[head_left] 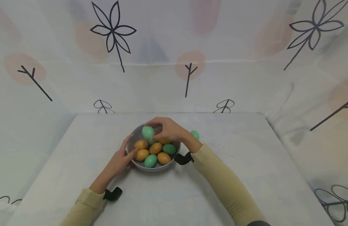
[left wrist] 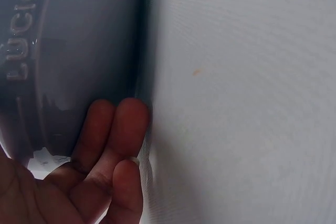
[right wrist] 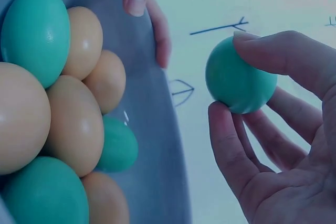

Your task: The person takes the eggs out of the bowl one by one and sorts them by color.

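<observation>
A grey bowl (head_left: 150,169) holds several orange and green eggs. My left hand (head_left: 119,160) grips its left side, thumb over the rim; in the left wrist view, the fingers (left wrist: 128,129) lie against the outside of the bowl (left wrist: 86,40), low by the table. Over the far part of the bowl, my right hand (head_left: 169,129) pinches a light green egg (head_left: 148,132). The right wrist view shows this green egg (right wrist: 239,77) between the thumb and fingertips of my right hand (right wrist: 283,135), beyond the bowl's rim (right wrist: 178,156).
Another light green egg (head_left: 195,135) lies on the white table (head_left: 151,201), right of the bowl and partly behind my right wrist. White cloth walls (head_left: 162,88) with drawn plants stand at the back and both sides.
</observation>
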### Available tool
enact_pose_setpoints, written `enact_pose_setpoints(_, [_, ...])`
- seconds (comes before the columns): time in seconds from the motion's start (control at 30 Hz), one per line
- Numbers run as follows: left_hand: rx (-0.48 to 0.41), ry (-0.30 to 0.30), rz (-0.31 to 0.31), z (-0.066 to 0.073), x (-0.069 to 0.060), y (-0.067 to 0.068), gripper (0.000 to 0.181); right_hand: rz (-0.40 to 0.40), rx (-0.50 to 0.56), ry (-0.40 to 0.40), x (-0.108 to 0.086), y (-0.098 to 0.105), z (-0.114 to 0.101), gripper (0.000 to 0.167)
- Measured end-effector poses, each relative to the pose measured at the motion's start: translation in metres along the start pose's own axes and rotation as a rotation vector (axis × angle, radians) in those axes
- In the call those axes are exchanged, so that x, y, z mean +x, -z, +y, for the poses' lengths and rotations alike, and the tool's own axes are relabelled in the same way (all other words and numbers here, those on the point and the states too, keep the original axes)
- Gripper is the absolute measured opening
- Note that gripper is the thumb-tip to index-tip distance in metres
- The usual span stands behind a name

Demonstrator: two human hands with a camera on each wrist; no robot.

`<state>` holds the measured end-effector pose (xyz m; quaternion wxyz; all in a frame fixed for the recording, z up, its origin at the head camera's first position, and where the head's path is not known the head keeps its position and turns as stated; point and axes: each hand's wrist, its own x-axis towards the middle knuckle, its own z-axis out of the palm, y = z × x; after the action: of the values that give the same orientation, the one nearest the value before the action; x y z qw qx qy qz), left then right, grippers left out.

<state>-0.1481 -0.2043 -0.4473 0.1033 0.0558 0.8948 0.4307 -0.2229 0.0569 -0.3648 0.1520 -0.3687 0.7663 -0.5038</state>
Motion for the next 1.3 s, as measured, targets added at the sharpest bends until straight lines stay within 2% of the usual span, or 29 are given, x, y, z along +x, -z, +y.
enact_pose_setpoints(0.23, [0.004, -0.011, -0.002, 0.001, 0.000, 0.000, 0.070, 0.031, 0.020, -0.005, -0.014, 0.006, 0.000, 0.056])
enact_pose_setpoints(0.47, [0.007, -0.010, 0.005, 0.002, 0.000, -0.001, 0.070, 0.079, 0.032, -0.058, -0.034, 0.018, 0.003, 0.056])
enact_pose_setpoints(0.7, [-0.001, -0.026, 0.007, 0.002, -0.001, -0.001, 0.069, 0.151, 0.043, -0.101, -0.057, 0.033, 0.019, 0.057])
enact_pose_setpoints(1.1, [-0.009, -0.030, 0.009, -0.001, -0.002, 0.000, 0.069, 0.266, -0.012, -0.200, -0.094, 0.063, 0.039, 0.061])
enact_pose_setpoints(1.3, [-0.017, -0.027, 0.005, 0.000, -0.001, -0.001, 0.070, 0.319, -0.021, -0.264, -0.118, 0.079, 0.056, 0.060])
